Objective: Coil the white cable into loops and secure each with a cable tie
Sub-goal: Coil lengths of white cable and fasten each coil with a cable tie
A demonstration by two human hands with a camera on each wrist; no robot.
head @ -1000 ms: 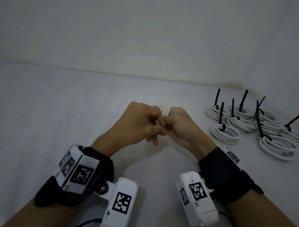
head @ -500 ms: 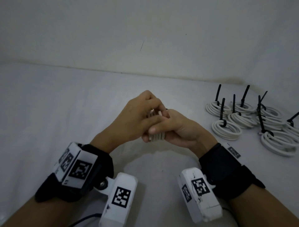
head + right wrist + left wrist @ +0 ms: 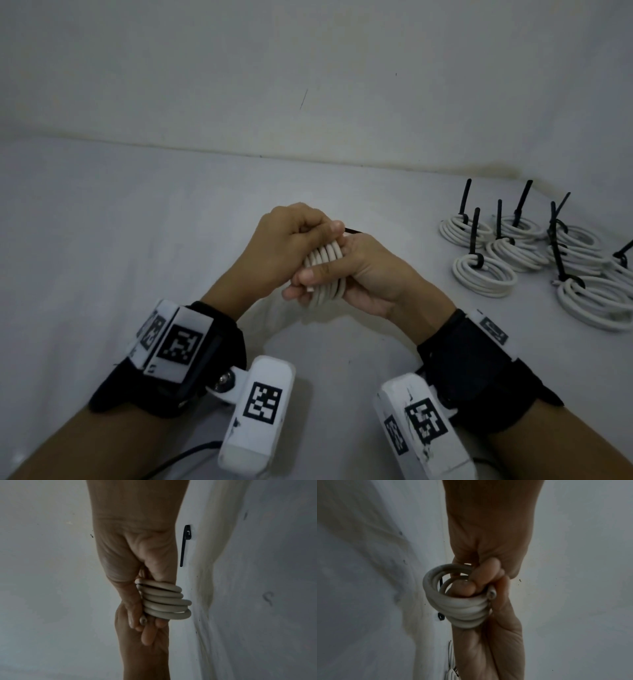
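A white cable coil [image 3: 325, 270] of several tight loops is held above the table between both hands. My left hand [image 3: 291, 240] grips its upper side, with fingers curled through the coil [image 3: 457, 601]. My right hand [image 3: 370, 274] holds the lower side, thumb laid across the loops [image 3: 166, 601]. One cut cable end [image 3: 492, 594] sticks out by the fingers. A black cable tie [image 3: 352, 231] pokes out behind the coil; its strip and head [image 3: 185, 545] show beside my right hand. Which hand holds the tie is hidden.
Several finished white coils [image 3: 484, 274], each bound with an upright black tie [image 3: 474, 233], lie on the white table [image 3: 137, 257] at the right. A pale wall [image 3: 308, 68] rises behind the table. Bare table surface lies to the left.
Both hands have lifted and turned the coil, so its loops now show edge-on between them. My left hand has shifted up over the coil's top.
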